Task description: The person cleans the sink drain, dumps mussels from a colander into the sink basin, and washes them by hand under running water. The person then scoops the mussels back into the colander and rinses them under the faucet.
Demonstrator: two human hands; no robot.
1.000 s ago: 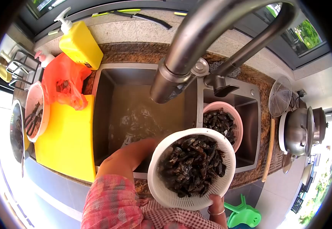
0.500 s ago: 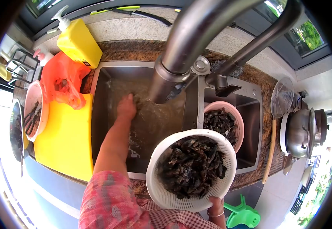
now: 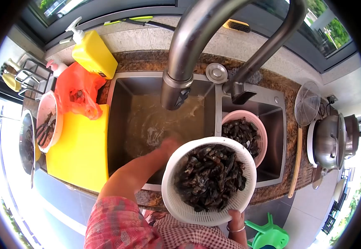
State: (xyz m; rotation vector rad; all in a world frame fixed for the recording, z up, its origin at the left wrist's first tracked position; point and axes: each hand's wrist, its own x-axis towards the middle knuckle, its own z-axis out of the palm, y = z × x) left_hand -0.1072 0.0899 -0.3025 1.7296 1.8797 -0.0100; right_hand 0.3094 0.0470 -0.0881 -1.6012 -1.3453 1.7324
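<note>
My right hand (image 3: 235,220) grips the near right rim of a white plastic colander (image 3: 250,182). Dark mussels (image 3: 211,176) fill the colander, which is tilted over the front edge of the sink. My left hand (image 3: 170,145) reaches down at the murky water (image 3: 151,120) in the large sink basin (image 3: 120,124), just left of the colander. Its fingers are blurred and partly hidden by the colander's rim, so what they hold, if anything, does not show. In the smaller basin stands a pink basket (image 3: 262,128) with more dark mussels (image 3: 242,133) in it.
The faucet (image 3: 176,87) hangs over the large basin. To the left lie a yellow cutting board (image 3: 78,151), a red plastic bag (image 3: 78,87), a yellow pump bottle (image 3: 94,54) and a pink bowl (image 3: 56,137) with scissors. A wire skimmer (image 3: 300,145) and pot (image 3: 327,141) are right.
My left hand has moved through the water from the back left of the basin toward the front, beside the colander. My right hand still holds the colander; the view has shifted slightly.
</note>
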